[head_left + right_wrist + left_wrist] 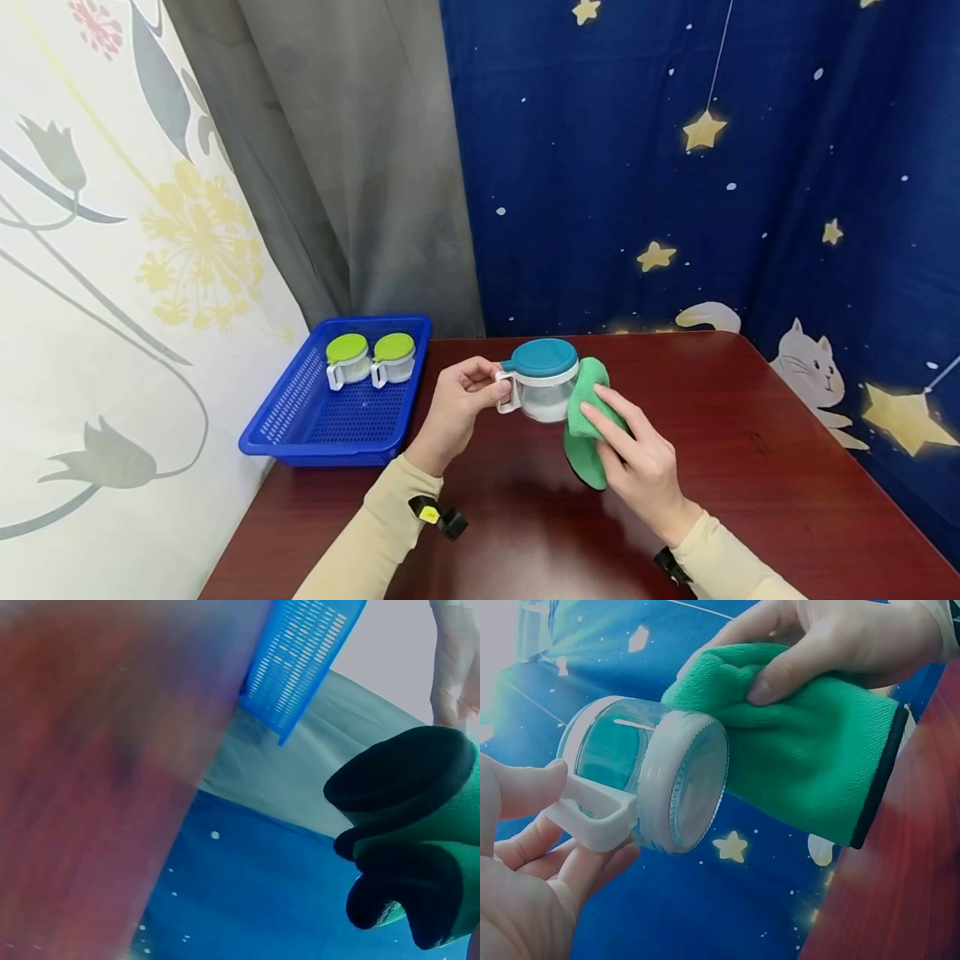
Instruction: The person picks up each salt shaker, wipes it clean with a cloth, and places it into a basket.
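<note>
My left hand (461, 408) grips the white handle of a clear glass seasoning jar (546, 400) with a teal lid, holding it up over the table. In the left wrist view the jar (682, 780) is tilted, its round base towards the camera. With thumb and fingers my right hand (641, 454) holds a folded green cloth (588, 400) against the jar's right side. Its dark-edged lower part hangs down below the jar. From the right wrist, the cloth (457, 817) shows its folds and black border, hiding the jar.
At the left on the dark red table (720, 433) stands a blue plastic basket (330, 454). Inside are two similar jars with green lids, one (347, 348) beside the other (394, 348). A grey curtain and a blue star-patterned curtain (600, 208) hang behind the table.
</note>
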{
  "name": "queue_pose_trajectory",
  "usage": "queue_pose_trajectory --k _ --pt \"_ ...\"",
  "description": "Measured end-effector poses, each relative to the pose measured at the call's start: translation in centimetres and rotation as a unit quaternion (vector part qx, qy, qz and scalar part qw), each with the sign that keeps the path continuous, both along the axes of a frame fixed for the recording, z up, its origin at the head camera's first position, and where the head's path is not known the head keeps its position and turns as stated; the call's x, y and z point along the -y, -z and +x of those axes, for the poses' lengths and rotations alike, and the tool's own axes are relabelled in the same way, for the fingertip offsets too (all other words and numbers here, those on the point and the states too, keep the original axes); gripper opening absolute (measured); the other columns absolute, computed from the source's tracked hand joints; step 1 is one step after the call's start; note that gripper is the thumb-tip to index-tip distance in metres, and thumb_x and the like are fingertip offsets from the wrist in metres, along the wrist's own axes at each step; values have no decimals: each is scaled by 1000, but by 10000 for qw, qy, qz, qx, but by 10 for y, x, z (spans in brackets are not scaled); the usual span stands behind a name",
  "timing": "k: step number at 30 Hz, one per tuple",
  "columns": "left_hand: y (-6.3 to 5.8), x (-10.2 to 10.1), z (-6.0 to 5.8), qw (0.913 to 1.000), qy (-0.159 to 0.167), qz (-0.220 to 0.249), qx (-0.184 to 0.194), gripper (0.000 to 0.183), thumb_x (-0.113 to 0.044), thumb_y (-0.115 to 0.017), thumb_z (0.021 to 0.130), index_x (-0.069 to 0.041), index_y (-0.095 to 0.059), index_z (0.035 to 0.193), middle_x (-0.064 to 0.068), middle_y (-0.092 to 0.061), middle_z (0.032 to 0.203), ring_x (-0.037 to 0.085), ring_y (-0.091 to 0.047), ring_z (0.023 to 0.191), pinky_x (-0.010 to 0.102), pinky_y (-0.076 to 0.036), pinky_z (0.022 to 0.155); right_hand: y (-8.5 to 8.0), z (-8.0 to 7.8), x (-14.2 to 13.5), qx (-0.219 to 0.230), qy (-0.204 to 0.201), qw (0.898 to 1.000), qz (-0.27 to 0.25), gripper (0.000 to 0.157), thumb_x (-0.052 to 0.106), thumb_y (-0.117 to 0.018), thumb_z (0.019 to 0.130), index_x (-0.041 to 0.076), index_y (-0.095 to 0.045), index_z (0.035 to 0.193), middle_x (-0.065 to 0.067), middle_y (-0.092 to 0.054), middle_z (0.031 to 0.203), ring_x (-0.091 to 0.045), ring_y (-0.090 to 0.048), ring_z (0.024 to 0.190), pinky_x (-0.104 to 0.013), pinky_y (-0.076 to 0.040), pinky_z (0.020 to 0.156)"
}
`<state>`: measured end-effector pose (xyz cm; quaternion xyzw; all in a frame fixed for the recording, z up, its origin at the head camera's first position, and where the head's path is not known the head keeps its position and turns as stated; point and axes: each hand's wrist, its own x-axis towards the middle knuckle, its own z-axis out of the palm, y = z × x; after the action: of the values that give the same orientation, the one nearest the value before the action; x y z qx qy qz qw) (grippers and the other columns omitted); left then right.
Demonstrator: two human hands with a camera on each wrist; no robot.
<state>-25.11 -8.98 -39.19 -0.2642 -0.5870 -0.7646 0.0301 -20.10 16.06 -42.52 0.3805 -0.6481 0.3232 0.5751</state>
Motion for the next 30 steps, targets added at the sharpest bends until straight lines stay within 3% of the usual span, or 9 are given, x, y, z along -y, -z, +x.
queue_pose_trajectory --k 3,5,8,12,15,20,23,27,30 --pt "-1 2 -1 9999 58 -96 -85 16 0 -74 88 6 -60 93 12 -67 93 21 -66 80 29 -57 73 4 1 0 18 -41 10000 -85 22 10 -61 97 -3 -76 107 -29 -66 115 -34 -70 99 -19 -53 77" --pt "-1 2 -1 9997 96 -172 -142 16 -2 -75 89 4 -61 93 12 -68 94 21 -66 81 29 -57 74 4 1 0 47 -85 9998 -170 22 10 -62 97 -4 -75 107 -30 -66 115 -33 -70 98 -19 -49 62" --pt "1 3 0 9993 139 -279 -205 16 -2 -75 89 3 -61 94 11 -69 97 22 -66 84 29 -57 76 1 5 1 168 -141 9993 -289 23 10 -62 97 -6 -74 108 -30 -66 115 -30 -70 96 -18 -41 54" --pt "5 4 1 9987 202 -414 -207 16 -1 -74 89 6 -61 95 12 -69 98 22 -66 85 30 -57 76 -10 14 2 463 -255 9973 -505 25 8 -63 96 -9 -71 112 -30 -65 116 -33 -69 102 -17 -53 78" --pt "7 4 3 9984 255 -472 -195 18 -1 -75 89 7 -60 95 12 -69 97 22 -65 83 29 -57 74 -22 22 3 838 -472 9926 -740 28 2 -65 93 -12 -67 117 -31 -64 119 -36 -66 110 -26 -48 99" --pt "6 2 8 9973 423 -534 -287 21 -5 -77 87 6 -60 95 13 -70 101 22 -67 84 28 -57 73 -42 28 2 1495 -730 9806 -1035 36 -5 -66 90 -13 -62 125 -28 -64 122 -29 -64 113 -24 -48 98" --pt "6 1 9 9970 495 -503 -307 22 -7 -77 87 5 -61 95 14 -71 103 22 -67 85 28 -57 74 -49 29 1 1659 -804 9777 -1006 37 -7 -66 89 -12 -61 126 -27 -64 123 -26 -65 113 -23 -48 97" --pt "7 -1 11 9978 490 -351 -258 19 -6 -77 87 4 -61 94 13 -70 101 20 -67 83 28 -57 74 -51 31 0 1781 -967 9753 -884 38 -10 -64 88 -13 -60 126 -28 -62 125 -29 -63 116 -24 -47 100" --pt "7 -1 13 9981 501 -270 -247 18 -4 -76 87 3 -62 93 11 -70 98 19 -66 82 28 -57 74 -48 31 -2 2138 -1003 9677 -887 43 -15 -63 87 -10 -59 129 -26 -62 127 -26 -63 115 -23 -48 98"
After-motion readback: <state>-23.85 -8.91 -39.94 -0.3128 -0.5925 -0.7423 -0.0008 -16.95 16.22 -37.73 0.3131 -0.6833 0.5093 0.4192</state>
